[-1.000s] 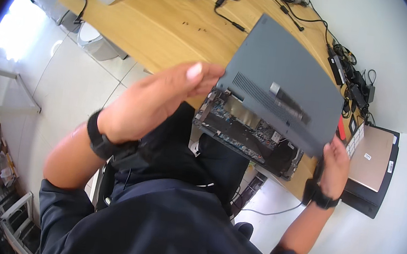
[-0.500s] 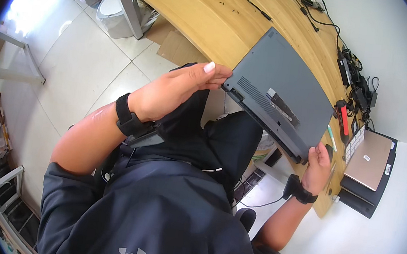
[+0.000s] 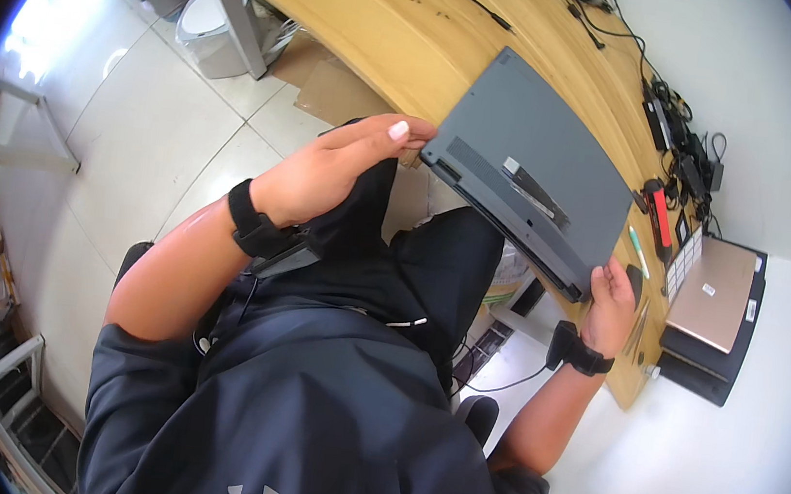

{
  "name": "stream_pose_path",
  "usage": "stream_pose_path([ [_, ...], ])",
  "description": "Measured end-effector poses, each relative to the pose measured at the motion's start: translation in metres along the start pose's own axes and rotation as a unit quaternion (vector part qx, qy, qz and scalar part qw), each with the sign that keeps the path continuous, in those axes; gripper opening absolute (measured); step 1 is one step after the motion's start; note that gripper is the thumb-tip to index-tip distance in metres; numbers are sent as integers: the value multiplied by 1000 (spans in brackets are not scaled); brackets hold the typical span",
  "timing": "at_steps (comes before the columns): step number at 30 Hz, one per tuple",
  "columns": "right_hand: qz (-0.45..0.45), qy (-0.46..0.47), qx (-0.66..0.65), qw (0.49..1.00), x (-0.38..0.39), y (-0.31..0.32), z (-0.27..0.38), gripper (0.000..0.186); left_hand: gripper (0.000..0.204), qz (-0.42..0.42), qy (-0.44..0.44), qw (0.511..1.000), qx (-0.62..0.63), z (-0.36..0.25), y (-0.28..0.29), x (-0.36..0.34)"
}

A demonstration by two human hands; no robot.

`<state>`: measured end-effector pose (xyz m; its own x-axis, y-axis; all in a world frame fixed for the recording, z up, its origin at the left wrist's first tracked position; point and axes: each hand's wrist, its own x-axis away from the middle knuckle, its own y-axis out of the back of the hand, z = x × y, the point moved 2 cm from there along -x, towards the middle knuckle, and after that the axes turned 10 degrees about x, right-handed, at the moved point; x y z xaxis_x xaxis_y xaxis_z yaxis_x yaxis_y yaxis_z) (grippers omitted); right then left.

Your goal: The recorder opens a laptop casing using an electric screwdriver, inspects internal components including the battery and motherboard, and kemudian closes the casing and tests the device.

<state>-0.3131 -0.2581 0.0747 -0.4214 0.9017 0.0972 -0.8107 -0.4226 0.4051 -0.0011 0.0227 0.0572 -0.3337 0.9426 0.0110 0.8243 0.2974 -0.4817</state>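
Wooden desk (image 3: 361, 33); outstretched left hand (image 3: 331, 167) touches laptop (image 3: 540, 137); right hand (image 3: 609, 308) clasps it, grip part-hidden.

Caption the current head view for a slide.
Left hand and right hand near two corners of an upside-down grey laptop at the edge of a wooden desk.

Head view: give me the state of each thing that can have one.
Gray laptop: underside up; whether fastened, cannot tell.
Left hand: open, fingertips at the laptop's edge.
Right hand: closed on the laptop near a corner.
Wristbands: worn, one per wrist.
Cord plug: loose on the table.
Black cables: tangled.
Red-black tool: lying down.
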Motion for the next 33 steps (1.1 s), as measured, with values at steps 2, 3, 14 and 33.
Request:
stream_pose_path([
  [2,0,-5,8,1000,-3,-1,-1,41,55,-28,-18,999,-23,-2,-1,2],
  [3,13,-1,-10,1000,-3,-1,0,43,55,-35,-12,999,-21,-4,-3,3],
  [14,11,3,70,997,0,7,-4,43,42,-139,39,987,-70,23,-2,-12],
  [33,-64,-6,90,994,42,2,1,26,48,-153,85,984,-19,50,0,-13],
])
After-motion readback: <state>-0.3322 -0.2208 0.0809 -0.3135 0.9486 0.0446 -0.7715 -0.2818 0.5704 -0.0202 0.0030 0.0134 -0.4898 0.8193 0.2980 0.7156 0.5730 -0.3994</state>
